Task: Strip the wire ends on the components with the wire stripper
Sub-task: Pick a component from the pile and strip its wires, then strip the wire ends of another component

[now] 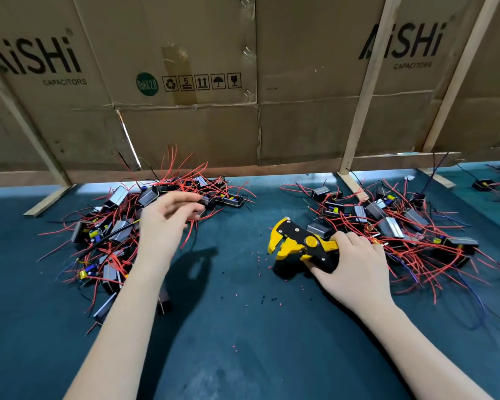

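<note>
The yellow-and-black wire stripper [302,246] lies low on the dark teal mat [243,327] right of the middle, its yellow jaws parted and facing left. The right hand [355,265] wraps its fingers round the black handles, thumb underneath, so the tool is firmly gripped. Just behind and to the right of that hand sprawls a heap of small black and silver box-shaped components with long red and dark wires [401,226], reaching toward the mat's right edge. A second, similar heap of wired components [119,226] spreads along the left side of the mat, up to its far edge. The left hand [168,217] hovers over this left heap with its fingers curled toward the thumb; it appears to pinch a small dark component [207,200] at its fingertips, though motion blur makes the contact hard to confirm. Tiny red and black bits of stripped insulation [260,272] are scattered on the mat between the two forearms. Along the far edge stands a wall of brown cardboard sheets printed with a capacitor brand [185,82], braced by pale wooden slats [367,82]. A few more wired components [482,184] lie near the far right corner.
</note>
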Tool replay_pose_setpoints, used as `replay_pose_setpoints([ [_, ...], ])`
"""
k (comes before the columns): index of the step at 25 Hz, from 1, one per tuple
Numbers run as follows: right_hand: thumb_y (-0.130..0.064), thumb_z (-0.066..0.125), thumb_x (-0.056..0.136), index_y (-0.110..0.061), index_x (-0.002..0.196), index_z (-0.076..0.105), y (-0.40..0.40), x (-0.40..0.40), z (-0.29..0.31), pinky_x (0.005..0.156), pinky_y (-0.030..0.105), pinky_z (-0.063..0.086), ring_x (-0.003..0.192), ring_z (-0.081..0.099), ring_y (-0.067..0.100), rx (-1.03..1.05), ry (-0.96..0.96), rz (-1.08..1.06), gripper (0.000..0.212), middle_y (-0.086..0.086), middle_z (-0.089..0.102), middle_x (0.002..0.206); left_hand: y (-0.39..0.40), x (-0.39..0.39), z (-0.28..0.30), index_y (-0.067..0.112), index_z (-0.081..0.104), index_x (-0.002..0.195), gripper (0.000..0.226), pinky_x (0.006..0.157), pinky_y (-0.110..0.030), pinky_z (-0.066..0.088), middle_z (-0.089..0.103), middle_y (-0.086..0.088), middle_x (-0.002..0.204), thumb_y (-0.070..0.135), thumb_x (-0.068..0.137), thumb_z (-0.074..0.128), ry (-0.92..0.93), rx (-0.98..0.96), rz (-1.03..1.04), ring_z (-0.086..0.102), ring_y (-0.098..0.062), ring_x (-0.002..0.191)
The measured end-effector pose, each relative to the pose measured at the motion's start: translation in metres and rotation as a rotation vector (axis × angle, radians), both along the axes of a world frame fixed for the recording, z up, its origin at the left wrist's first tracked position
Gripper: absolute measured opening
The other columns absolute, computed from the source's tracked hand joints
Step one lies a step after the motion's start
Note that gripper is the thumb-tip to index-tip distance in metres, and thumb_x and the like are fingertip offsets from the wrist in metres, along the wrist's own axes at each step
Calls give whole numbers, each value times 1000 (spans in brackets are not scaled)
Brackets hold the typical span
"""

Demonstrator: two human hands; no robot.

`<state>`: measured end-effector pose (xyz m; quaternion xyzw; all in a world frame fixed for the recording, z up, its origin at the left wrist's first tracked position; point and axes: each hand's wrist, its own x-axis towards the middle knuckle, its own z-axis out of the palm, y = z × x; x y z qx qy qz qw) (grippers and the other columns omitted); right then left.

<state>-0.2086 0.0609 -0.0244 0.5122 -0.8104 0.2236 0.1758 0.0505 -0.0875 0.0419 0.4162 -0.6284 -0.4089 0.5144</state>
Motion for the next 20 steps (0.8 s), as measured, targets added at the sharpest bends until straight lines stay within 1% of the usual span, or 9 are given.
replay_pose_setpoints([
  [3, -56, 75, 71, -17, 81, 57, 1, 0, 5, 75, 39, 42, 80, 58, 26, -136, -194, 31, 44, -3, 59, 78, -16, 23, -5, 12, 71, 97, 24, 88, -29, 51, 72, -1, 90, -3, 86, 56, -116, -92, 364, 64, -10, 82],
  [4, -53, 76, 72, -19, 79, 56, 1, 0, 7, 73, 36, 43, 76, 57, 21, -207, -302, 60, 40, -6, 59, 76, -20, 30, -6, 11, 71, 99, 23, 89, -28, 49, 72, -3, 93, -1, 85, 57, -131, -96, 434, 63, -13, 84],
  [5, -50, 77, 72, -21, 77, 56, 2, -1, 9, 70, 28, 42, 72, 55, 15, -275, -422, 99, 36, -8, 58, 72, -23, 35, -7, 11, 71, 100, 23, 87, -27, 48, 71, -4, 94, 1, 85, 57, -149, -92, 484, 62, -16, 85],
  [7, -50, 76, 75, -21, 75, 58, 2, 0, 9, 64, 18, 37, 66, 51, 9, -365, -684, 198, 34, -6, 58, 67, -27, 43, -8, 13, 72, 97, 21, 82, -28, 44, 70, -4, 90, 4, 85, 57, -207, -76, 535, 62, -19, 84],
  [10, -51, 75, 76, -11, 78, 59, 2, 6, 12, 73, 31, 41, 69, 51, 17, -439, -1146, 380, 44, 6, 56, 71, -29, 50, -9, 15, 73, 92, 19, 77, -27, 39, 69, -3, 84, 5, 84, 59, -319, -50, 506, 60, -19, 79],
  [11, -52, 74, 73, -10, 78, 59, 0, 7, 13, 74, 36, 43, 70, 54, 21, -452, -1249, 397, 45, 7, 56, 72, -29, 51, -8, 15, 74, 91, 19, 76, -27, 38, 68, -3, 82, 5, 84, 59, -355, -45, 496, 59, -19, 78],
  [14, -53, 68, 69, -10, 78, 59, -1, 7, 15, 76, 40, 47, 70, 58, 25, -466, -1328, 410, 45, 8, 58, 72, -28, 57, -6, 15, 73, 90, 20, 75, -28, 38, 66, -1, 79, 4, 83, 57, -420, -54, 544, 59, -22, 77],
  [17, -54, 67, 69, -11, 77, 59, 1, 9, 14, 77, 40, 47, 71, 58, 25, -448, -1311, 431, 44, 8, 58, 73, -28, 67, -5, 18, 71, 86, 19, 74, -32, 42, 65, 2, 78, 6, 83, 56, -490, -49, 604, 59, -26, 84],
  [20, -54, 67, 68, -13, 82, 61, 2, 12, 13, 78, 39, 47, 71, 58, 22, -441, -1296, 440, 43, 5, 59, 72, -28, 71, -7, 22, 69, 86, 18, 69, -34, 42, 63, 6, 78, 8, 83, 58, -581, -34, 632, 54, -24, 85],
])
